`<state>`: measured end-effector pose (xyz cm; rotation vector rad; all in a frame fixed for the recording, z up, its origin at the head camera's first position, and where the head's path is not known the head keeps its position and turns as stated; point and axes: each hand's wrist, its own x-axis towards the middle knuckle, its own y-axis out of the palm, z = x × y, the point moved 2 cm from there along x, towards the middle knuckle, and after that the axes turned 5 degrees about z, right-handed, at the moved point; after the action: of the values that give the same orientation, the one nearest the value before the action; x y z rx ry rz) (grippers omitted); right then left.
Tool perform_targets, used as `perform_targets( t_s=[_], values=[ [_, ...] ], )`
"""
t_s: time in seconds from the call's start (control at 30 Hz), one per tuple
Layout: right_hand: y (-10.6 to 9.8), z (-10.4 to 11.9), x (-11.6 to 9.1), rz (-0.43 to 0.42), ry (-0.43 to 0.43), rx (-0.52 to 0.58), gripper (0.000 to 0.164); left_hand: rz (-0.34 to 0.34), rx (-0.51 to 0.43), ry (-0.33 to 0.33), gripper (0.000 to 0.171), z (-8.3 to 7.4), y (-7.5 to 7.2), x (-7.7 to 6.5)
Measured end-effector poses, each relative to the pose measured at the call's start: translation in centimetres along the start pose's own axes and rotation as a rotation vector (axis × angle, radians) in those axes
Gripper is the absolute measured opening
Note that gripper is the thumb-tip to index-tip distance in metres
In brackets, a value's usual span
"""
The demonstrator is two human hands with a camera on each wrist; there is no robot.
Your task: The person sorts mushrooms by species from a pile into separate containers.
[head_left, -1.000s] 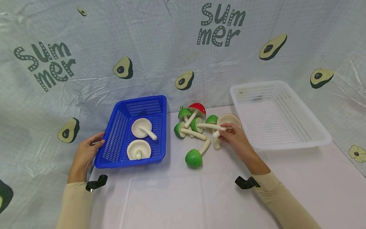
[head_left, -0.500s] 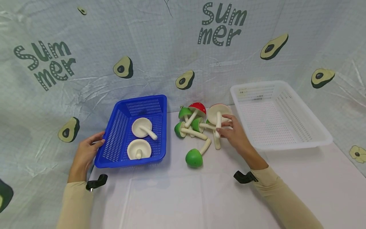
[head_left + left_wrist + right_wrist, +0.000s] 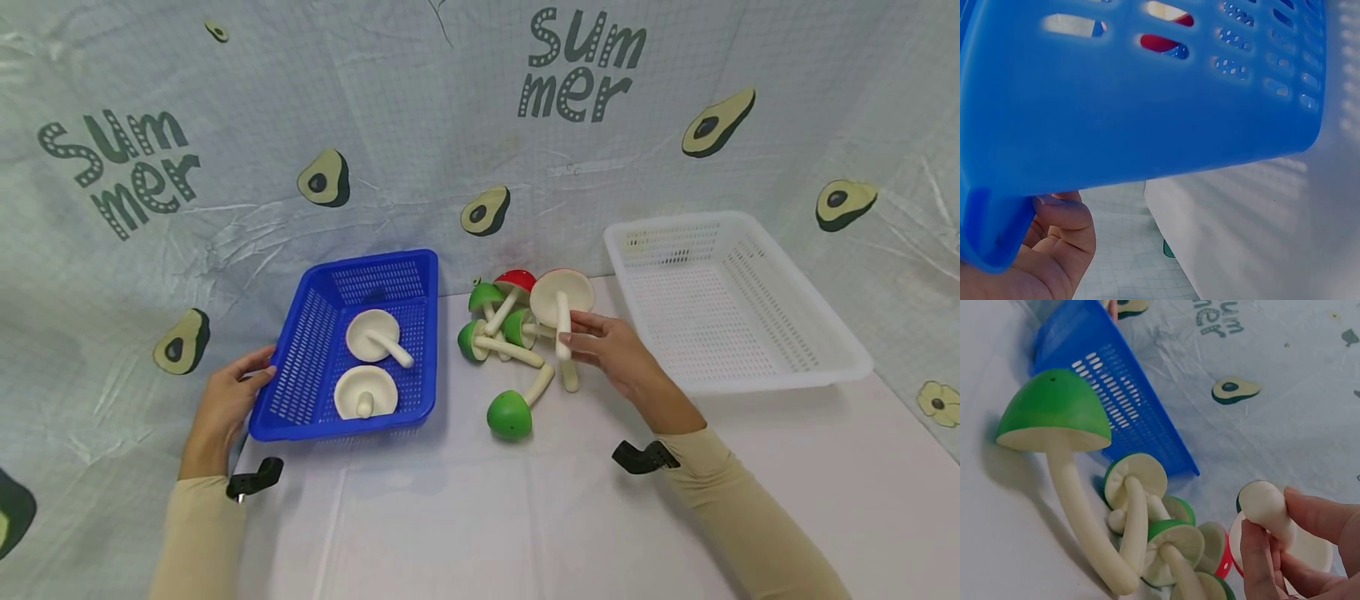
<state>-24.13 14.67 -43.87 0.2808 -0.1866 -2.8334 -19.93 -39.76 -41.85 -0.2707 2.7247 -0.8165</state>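
My right hand pinches the stem of a toy mushroom between thumb and fingers. Its pale cap underside, edged in red, faces me with the stem pointing down. Beneath and beside it lies a pile of green toy mushrooms, with one red mushroom among them. Nearer me, a single green mushroom rests on the table. My left hand grips the left rim of the blue basket; the left wrist view shows the thumb against that rim. Two mushrooms sit inside, stems up.
A white basket stands at the right, past my right hand. Behind everything hangs a pale sheet printed with avocados. A white cloth covers the table in front.
My right hand has carried the mushroom leftward over the pile, and its stem has swung from slanting sideways to pointing down. The left hand and blue basket stay put.
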Motion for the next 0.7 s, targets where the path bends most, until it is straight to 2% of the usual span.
perform_targets(
  t_s=[0.33, 0.7],
  values=[
    [0.2, 0.9, 0.3, 0.072, 0.001, 0.090, 0.061, 0.010, -0.001, 0.008, 0.051, -0.2, 0.0, -0.2],
    [0.4, 2.1, 0.8, 0.162, -0.010, 0.089, 0.062, 0.016, 0.009, -0.002, 0.051, -0.4, -0.1, -0.1]
  ],
)
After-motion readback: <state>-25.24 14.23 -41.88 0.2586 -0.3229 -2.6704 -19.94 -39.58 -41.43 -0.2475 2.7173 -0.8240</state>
